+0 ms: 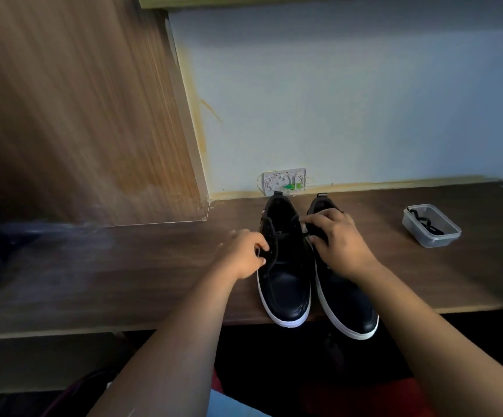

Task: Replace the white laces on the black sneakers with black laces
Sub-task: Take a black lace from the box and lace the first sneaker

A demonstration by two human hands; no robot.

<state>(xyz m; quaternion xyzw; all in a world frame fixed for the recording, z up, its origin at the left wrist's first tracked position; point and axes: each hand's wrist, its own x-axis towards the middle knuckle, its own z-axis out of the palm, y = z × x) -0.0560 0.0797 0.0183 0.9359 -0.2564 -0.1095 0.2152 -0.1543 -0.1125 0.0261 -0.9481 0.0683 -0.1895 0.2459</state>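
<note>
Sneakers are found side by side at the near edge of the worktop, toes overhanging that edge slightly. No white lace is visible on either shoe, so removal is judged complete or nearly so. The left sneaker shows bare eyelets; its left eyelet flap is pinched by the left hand, fingers curled round the edge, and a small dark end, possibly a lace tip, is seen at the fingertips, though this cannot be confirmed. The right hand is laid over the throat of the right sneaker, fingers bent on what appears to be a black lace; the exact grip is hidden by the hand itself.

A spare black lace is noted coiled in a clear plastic container towards the far right corner, well apart from the shoes.

Risks are assessed as follows. Either shoe could be tipped off the near edge if a lace is pulled toward the person, given the overhang. Eyelets could be skipped or crossed unevenly, black on black in dim light being hard to read. The container must be reached across the worktop, and could be knocked.
</note>
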